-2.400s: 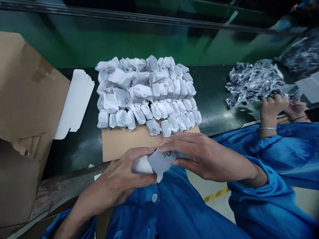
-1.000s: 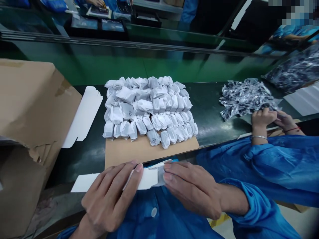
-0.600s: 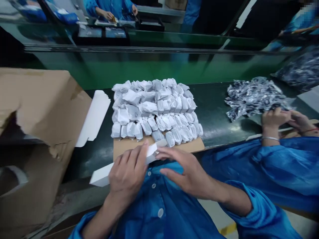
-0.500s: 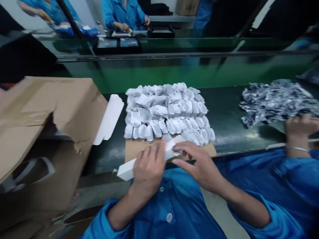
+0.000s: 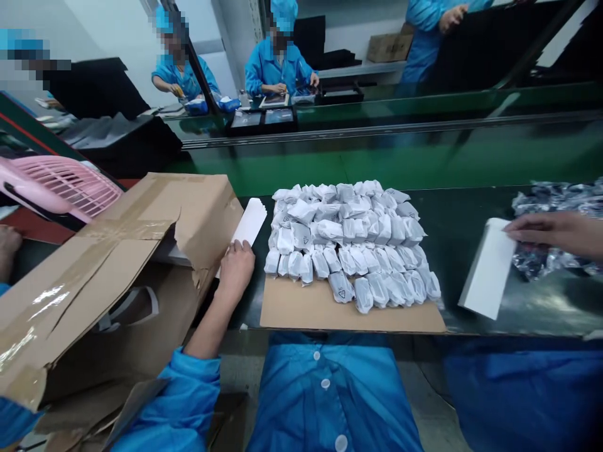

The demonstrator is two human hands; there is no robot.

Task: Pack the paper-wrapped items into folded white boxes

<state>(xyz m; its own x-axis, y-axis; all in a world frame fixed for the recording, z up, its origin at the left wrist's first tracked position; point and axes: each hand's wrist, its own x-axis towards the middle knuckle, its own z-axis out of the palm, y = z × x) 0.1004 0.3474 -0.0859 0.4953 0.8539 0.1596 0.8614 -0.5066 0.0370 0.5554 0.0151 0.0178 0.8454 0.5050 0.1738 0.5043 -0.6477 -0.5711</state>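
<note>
My left hand reaches forward to the near end of a flat white carton blank, and its bent fingers close on that end. The blank lies on the dark belt beside the torn flap of a big cardboard box. My right hand comes in from the right edge and pinches the top end of a folded white box, which stands tilted on the belt. Between my hands a heap of small white wrapped packets lies on a cardboard sheet.
A pile of clear bags with dark parts lies behind the white box. A pink fan stands at far left, with another person's hand at the left edge. Several people in blue coats work beyond the green conveyor rail.
Both hands left the white box in front of my chest. My right hand carried it far right onto the belt, my left hand went left to the flat carton blank, and the view swung left.
</note>
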